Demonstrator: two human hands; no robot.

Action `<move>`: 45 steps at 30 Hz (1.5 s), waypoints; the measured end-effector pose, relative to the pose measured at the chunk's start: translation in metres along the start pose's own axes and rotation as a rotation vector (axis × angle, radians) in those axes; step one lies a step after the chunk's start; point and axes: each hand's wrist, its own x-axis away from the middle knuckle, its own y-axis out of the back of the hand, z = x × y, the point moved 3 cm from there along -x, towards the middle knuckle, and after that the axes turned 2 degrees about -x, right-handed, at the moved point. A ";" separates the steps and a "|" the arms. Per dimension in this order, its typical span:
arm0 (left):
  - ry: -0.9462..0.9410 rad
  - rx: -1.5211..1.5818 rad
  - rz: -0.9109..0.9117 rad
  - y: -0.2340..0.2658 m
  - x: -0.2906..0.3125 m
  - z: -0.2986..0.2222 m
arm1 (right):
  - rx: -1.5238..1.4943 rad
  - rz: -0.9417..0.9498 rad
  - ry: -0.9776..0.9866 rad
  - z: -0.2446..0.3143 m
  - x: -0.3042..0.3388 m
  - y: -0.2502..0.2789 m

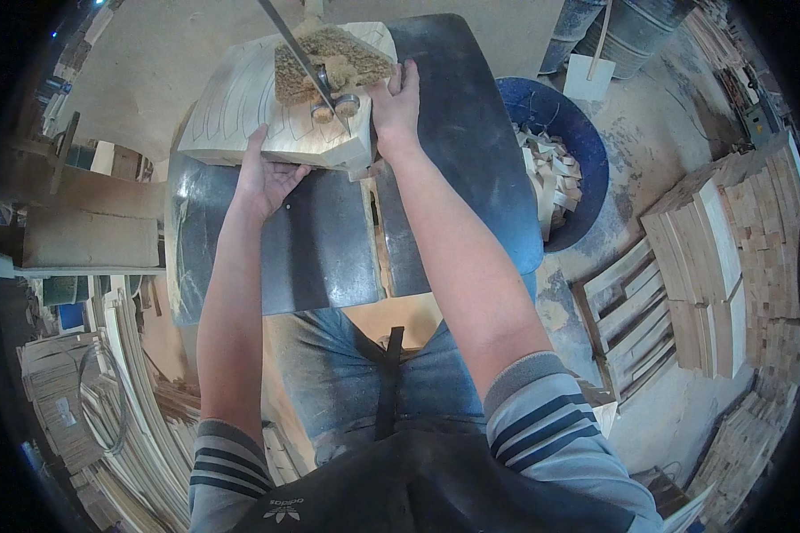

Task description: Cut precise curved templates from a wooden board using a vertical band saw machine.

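A thick pale wooden block (227, 105) with curved lines drawn on its top lies on the dark saw table (320, 253). My left hand (271, 178) grips its near edge, thumb up against the side and fingers curled at the lower edge. At the block's right end, my right hand (396, 114) presses against it with the fingers reaching toward the far side. Between my hands, a narrow bandsaw blade (295, 43) comes down to the block beside round metal guides (335, 108). A sawdust-caked guard plate (357, 64) surrounds the guides and hides part of the block.
A blue tub (596, 169) full of wood offcuts stands right of the table. Farther right are stacked boards (698, 266) and a wooden pallet (627, 306). Long wooden strips (138, 373) lie at the left. A slot (378, 235) runs through the table toward me.
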 end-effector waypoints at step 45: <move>0.035 0.013 -0.054 0.007 -0.058 -0.024 | 1.441 -0.039 0.287 0.090 -0.034 0.085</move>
